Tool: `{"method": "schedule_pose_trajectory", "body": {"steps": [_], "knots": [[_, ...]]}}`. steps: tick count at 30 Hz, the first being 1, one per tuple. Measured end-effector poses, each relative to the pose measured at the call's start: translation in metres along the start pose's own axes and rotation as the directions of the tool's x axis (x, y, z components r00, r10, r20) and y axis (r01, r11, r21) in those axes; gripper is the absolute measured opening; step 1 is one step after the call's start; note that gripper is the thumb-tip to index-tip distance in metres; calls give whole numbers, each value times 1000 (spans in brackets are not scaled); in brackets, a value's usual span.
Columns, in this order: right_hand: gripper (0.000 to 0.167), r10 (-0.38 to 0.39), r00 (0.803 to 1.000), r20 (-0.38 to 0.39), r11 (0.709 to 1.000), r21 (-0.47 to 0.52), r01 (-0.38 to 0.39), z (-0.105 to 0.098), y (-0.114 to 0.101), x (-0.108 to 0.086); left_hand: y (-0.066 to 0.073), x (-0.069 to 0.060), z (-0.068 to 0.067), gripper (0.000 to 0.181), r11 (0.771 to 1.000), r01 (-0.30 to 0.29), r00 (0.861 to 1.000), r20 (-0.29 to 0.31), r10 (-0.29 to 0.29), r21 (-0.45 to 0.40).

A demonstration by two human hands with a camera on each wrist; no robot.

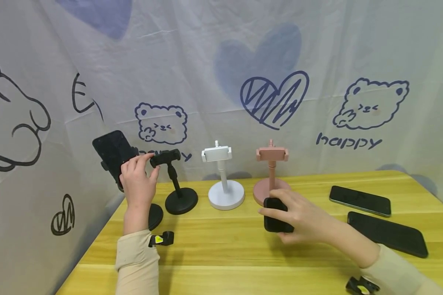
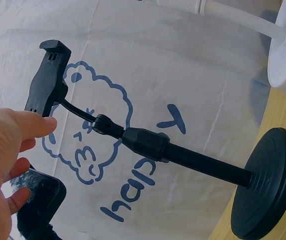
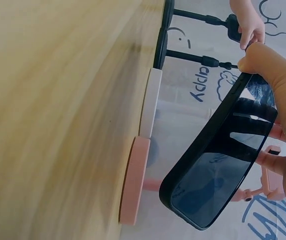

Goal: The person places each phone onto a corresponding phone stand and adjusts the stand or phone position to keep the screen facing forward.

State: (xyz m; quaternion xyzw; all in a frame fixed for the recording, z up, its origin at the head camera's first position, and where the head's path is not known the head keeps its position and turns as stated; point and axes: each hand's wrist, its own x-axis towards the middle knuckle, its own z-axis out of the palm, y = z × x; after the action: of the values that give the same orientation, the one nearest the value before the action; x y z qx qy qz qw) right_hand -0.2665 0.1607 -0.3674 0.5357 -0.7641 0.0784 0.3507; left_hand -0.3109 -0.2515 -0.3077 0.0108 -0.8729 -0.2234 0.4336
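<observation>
My left hand [image 1: 138, 180] is at the clamp of a black phone stand [image 1: 173, 176], its thumb and forefinger pinching the clamp's near end. In the left wrist view, the thumb [image 2: 38, 124] overlaps the lower end of that clamp [image 2: 48, 80]. Just left of this hand, a black smartphone [image 1: 112, 151] sits tilted in another black stand, whose base [image 1: 155, 216] is partly hidden by the wrist. My right hand [image 1: 302, 215] grips a second black smartphone [image 3: 218, 165] above the table, in front of the pink phone stand [image 1: 272, 164].
A white phone stand [image 1: 226, 194] stands between the black and pink ones, its clamp holding no phone. Two dark phones lie at the right, a smaller one [image 1: 359, 200] behind a larger one [image 1: 387, 233]. A printed curtain [image 1: 206, 82] hangs behind the wooden table [image 1: 221, 250].
</observation>
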Motion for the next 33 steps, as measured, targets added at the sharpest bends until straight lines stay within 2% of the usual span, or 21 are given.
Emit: {"method": "schedule_pose_trajectory", "body": {"steps": [8,18,27,33], "knots": [[65,-21,999,-25,1000,21,21,0,-1,13,1,0,-1,35,999,-32,999,-32,32,5],[67,-21,1000,-15,999,38,22,3,-3,24,3,-2,-2,34,996,-89,993,-72,90,19],[65,-16,1000,-21,999,42,17,6,-2,28,2,-2,-2,34,990,-139,985,-97,142,35],[65,-15,999,-41,999,27,17,8,-2,29,1,-2,-2,35,988,-150,983,-104,152,32]]}}
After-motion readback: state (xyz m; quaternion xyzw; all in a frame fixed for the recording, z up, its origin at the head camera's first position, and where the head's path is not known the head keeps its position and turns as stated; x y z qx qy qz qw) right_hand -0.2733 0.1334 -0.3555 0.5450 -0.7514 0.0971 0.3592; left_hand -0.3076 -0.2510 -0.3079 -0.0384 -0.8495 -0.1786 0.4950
